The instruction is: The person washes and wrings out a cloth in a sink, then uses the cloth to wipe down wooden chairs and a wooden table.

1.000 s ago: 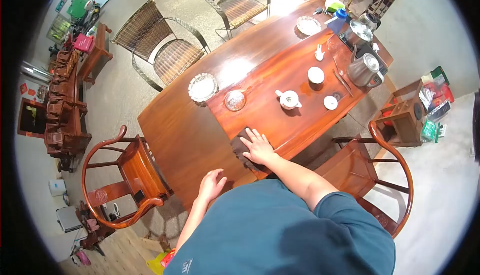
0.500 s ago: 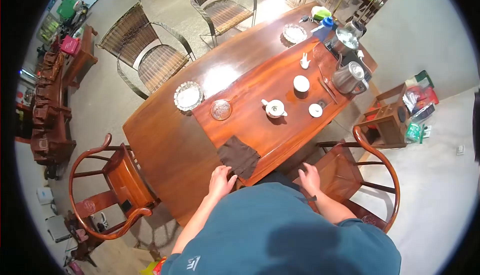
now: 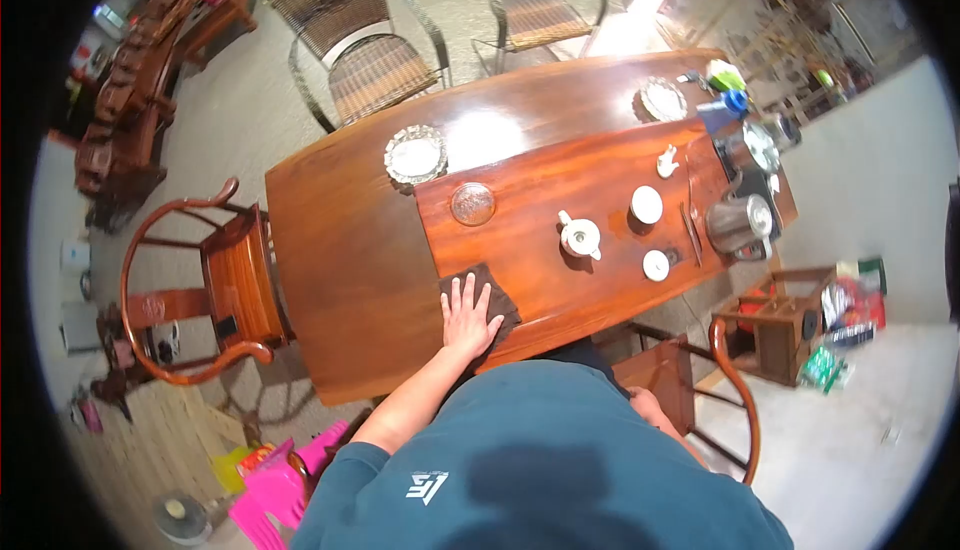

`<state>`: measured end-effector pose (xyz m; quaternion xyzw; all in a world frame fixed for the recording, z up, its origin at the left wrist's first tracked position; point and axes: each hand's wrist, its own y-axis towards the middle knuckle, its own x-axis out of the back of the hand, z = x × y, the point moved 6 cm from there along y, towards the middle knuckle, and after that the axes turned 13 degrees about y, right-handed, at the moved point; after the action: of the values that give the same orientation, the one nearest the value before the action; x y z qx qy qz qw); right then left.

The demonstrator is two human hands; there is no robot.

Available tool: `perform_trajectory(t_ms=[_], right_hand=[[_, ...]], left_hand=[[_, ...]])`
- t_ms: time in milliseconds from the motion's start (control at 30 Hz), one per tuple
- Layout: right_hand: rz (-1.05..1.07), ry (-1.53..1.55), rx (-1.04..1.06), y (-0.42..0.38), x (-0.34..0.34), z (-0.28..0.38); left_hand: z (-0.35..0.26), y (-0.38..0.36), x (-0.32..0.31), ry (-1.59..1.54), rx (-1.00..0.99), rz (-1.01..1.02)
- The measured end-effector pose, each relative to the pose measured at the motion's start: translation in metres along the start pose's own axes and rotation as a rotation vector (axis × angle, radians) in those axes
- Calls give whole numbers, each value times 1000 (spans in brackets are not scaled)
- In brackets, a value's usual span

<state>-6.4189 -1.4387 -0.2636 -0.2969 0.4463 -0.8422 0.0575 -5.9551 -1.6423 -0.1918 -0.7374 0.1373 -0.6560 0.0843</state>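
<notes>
My left hand [image 3: 468,322] lies flat on a dark brown cloth [image 3: 506,310], fingers spread. The cloth rests at the near left corner of the raised reddish tea board [image 3: 530,280] on the wooden table. My right hand [image 3: 648,408] hangs low beside my body, partly hidden by my shirt; its fingers do not show clearly. Beyond the cloth sits a round clear dish [image 3: 472,204]. To its right stand a small white teapot [image 3: 580,238], a white cup [image 3: 646,204] and a smaller round white piece [image 3: 656,266].
Glass ashtrays [image 3: 415,156] stand along the table's far side. A steel kettle [image 3: 738,224] stands at the right end beside dark tongs [image 3: 691,234]. A wooden chair [image 3: 240,285] is at the left, another [image 3: 738,380] close on my right. Wicker chairs [image 3: 380,75] line the far side.
My left hand has moved from the cloth's edge onto it, palm down. My right hand has dropped back against my body. The camera view has turned and shifted.
</notes>
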Motion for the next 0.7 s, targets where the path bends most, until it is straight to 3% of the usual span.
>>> perform_trajectory(t_ms=[33,167,267,367,400,500,533,633,700], right_hand=[[-24,56,64,18,18,15],[45,-309,72,61,103,80],[62,17,64,121,151,31],[-2,87,87,124,194,37],[39,149,95,162,199,-14],[99,355,26,160,207,-27],[184,256,71,143,211,-5],[136,28,34,127,208,-2],[178,82,36,67,209,72]], left_hand=[[-5,1,-4,11,29,-27],[-29,-4,-30,41,135,-146],[-60,-15,-36,51,160,-170],[-74,-14,-28,13,248,-124],[-75,-9,-22,-5,282,-81],[-75,12,-18,-6,344,-128],[-73,24,-20,11,373,-158],[-60,67,-10,-16,585,-260],[-42,97,-3,-30,780,-324]])
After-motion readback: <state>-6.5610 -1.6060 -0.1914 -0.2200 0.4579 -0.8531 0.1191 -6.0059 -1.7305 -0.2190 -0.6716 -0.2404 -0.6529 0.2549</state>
